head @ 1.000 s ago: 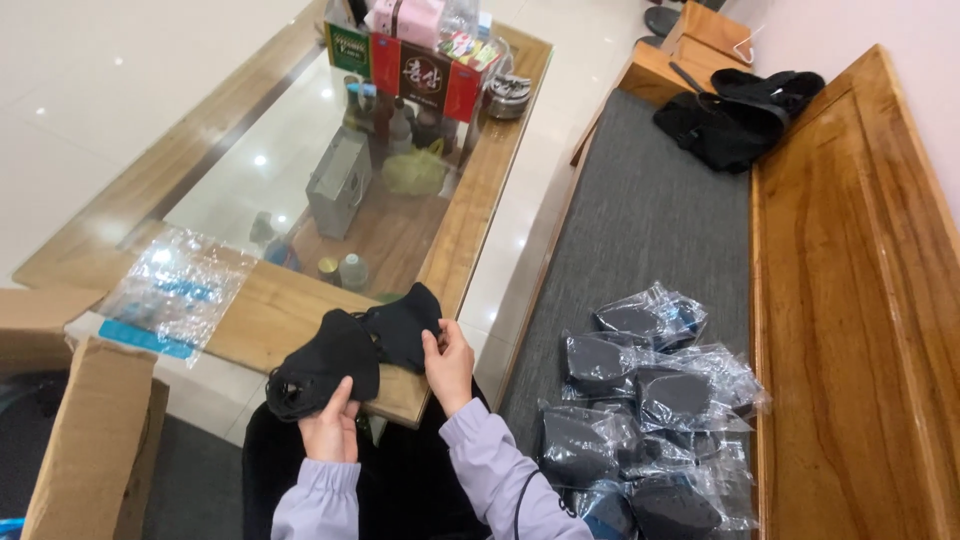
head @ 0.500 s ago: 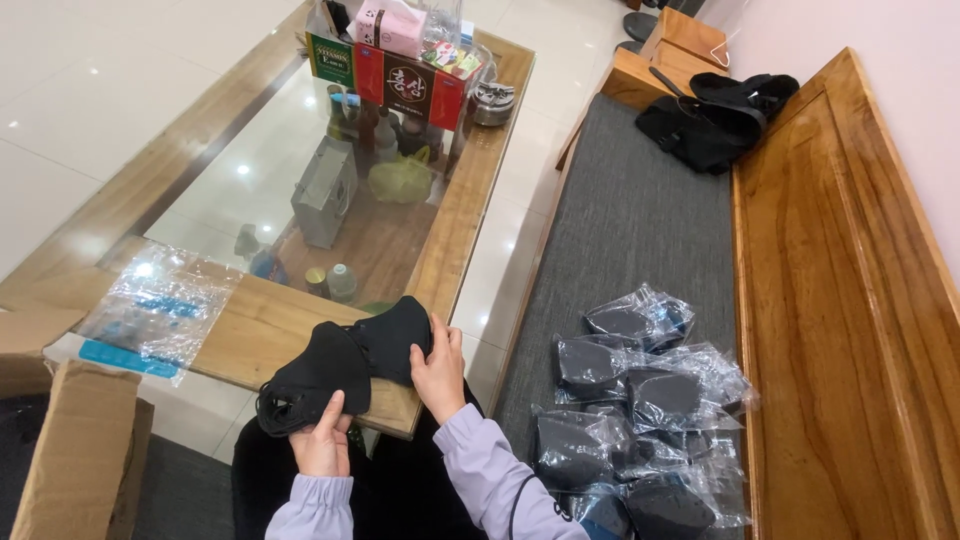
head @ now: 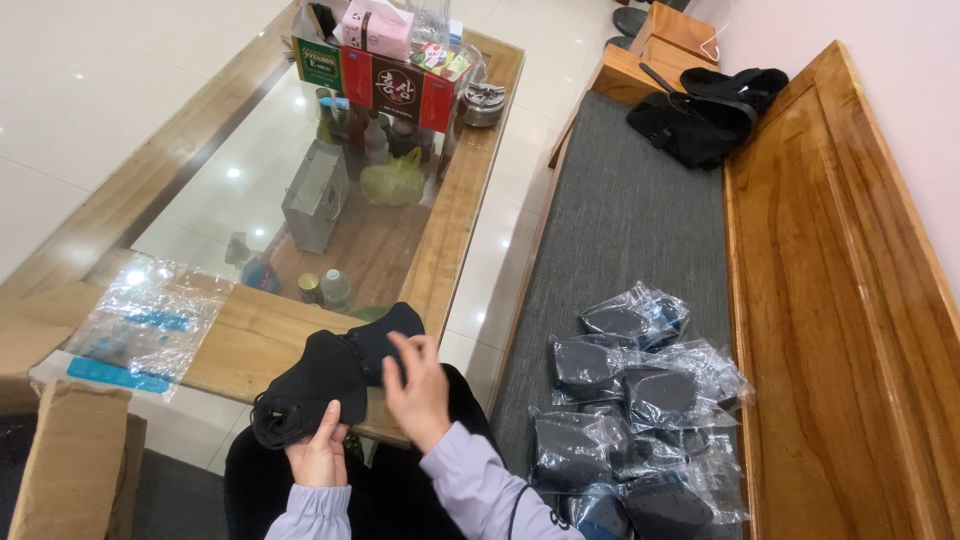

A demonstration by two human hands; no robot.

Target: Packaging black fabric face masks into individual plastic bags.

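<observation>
folding a black padded piece over the near table edge

held up over the near edge of the glass-topped table (head: 250, 345), just above the lap: a black padded fabric piece (head: 335, 375). left hand (head: 320, 455) clamped on its lower end, thumb on top, a coil of black strap hanging at the near-left. right hand (head: 418, 390) laid against the right half, fingers spread and partly open, pressing rather than pinching; whether any fingertip was hooked under the fabric could not be told.

judged as smoothing or folding the piece. best done with the left grip kept firm and low, so the strap stayed gathered, and with the right palm swept flat along the fabric so no crease was shut in. worth keeping the piece off the clear plastic bag (head: 140, 325) lying at the near-left corner of the table.

on the grey bench cushion (head: 620, 230) at the right, near its front end: a heap of bagged black pieces (head: 630, 400). cardboard box (head: 65, 465) at the lower left. jars and cartons crowded at the far end of the table.
</observation>
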